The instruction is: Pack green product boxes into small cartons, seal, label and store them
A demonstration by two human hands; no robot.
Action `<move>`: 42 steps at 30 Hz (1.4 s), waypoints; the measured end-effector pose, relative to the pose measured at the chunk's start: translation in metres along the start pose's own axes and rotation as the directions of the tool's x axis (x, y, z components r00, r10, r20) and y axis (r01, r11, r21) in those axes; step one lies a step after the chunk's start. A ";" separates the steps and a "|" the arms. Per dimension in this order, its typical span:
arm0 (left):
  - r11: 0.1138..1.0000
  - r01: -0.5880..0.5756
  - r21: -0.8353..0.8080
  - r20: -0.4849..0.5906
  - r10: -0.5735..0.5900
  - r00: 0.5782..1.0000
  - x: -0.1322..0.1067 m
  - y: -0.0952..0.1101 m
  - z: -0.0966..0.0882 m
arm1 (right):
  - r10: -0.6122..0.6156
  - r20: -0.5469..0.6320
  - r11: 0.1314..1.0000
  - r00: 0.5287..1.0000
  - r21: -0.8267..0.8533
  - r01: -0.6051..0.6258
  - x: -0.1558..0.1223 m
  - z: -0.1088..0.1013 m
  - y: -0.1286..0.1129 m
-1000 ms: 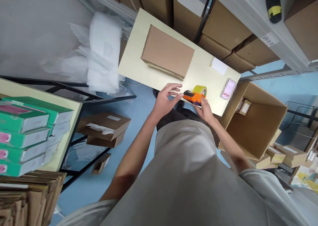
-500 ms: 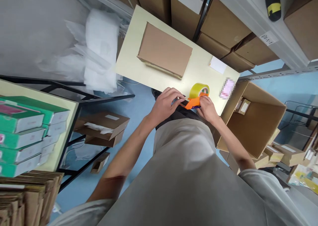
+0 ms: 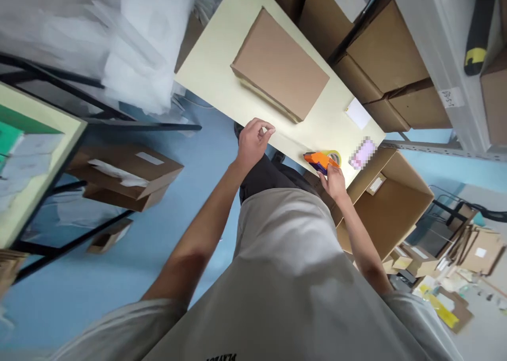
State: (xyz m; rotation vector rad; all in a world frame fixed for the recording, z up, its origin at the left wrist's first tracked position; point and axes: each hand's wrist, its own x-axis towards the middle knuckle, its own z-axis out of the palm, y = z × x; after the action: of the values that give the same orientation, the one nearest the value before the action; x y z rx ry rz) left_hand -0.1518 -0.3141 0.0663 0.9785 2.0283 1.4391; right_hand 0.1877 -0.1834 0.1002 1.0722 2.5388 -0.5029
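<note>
The orange tape dispenser (image 3: 320,162) is gripped by the right hand (image 3: 335,180) at the table's (image 3: 214,70) near edge, its long axis lying leftward toward the left hand (image 3: 251,140). That hand is held loosely curled, empty, nearer the closed cardboard box (image 3: 280,71) beyond. An open carton (image 3: 396,207) stands beside the table, to the right.

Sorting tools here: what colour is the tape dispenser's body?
Orange, on the tape dispenser in the head view.

I see bare surface (image 3: 222,70) along the left edge and near edge, open for a hand to pass. The flat cardboard box (image 3: 281,70) blocks the middle. At the right near corner, the tape dispenser (image 3: 321,160) and white card (image 3: 357,112) crowd the room.
</note>
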 end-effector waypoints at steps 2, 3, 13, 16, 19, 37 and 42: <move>0.997 0.065 -0.037 -0.013 -0.066 0.998 0.008 -0.017 0.014 | 0.051 -0.019 0.998 0.998 -0.042 -0.052 0.009 0.008 0.000; 0.994 0.093 -0.056 -0.029 -0.095 0.995 0.013 -0.024 0.022 | 0.072 -0.037 0.996 0.997 -0.057 -0.074 0.015 0.011 -0.001; 0.962 0.159 -0.220 -0.269 -0.217 0.938 0.036 -0.060 0.080 | 0.147 -0.227 0.976 0.963 -0.122 -0.178 0.054 0.030 -0.016; 0.963 0.130 -0.235 -0.320 -0.203 0.925 0.040 -0.069 0.089 | 0.143 -0.239 0.977 0.961 -0.123 -0.176 0.058 0.032 -0.019; 0.963 0.109 -0.248 -0.356 -0.195 0.914 0.047 -0.075 0.094 | 0.145 -0.243 0.976 0.959 -0.121 -0.178 0.065 0.033 -0.024; 0.849 0.257 -0.461 -0.265 -0.409 0.873 0.072 -0.079 0.107 | 0.207 -0.226 0.976 0.952 -0.021 -0.218 0.071 0.036 -0.032; 0.888 0.239 -0.392 -0.235 -0.348 0.908 0.068 -0.077 0.091 | 0.202 -0.229 0.977 0.952 -0.017 -0.212 0.072 0.040 -0.029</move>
State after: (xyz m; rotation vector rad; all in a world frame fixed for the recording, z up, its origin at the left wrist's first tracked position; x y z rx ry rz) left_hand -0.1523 -0.2218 -0.0353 0.2928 1.9102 1.7757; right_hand 0.1255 -0.1760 0.0390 1.4335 2.5707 -0.2844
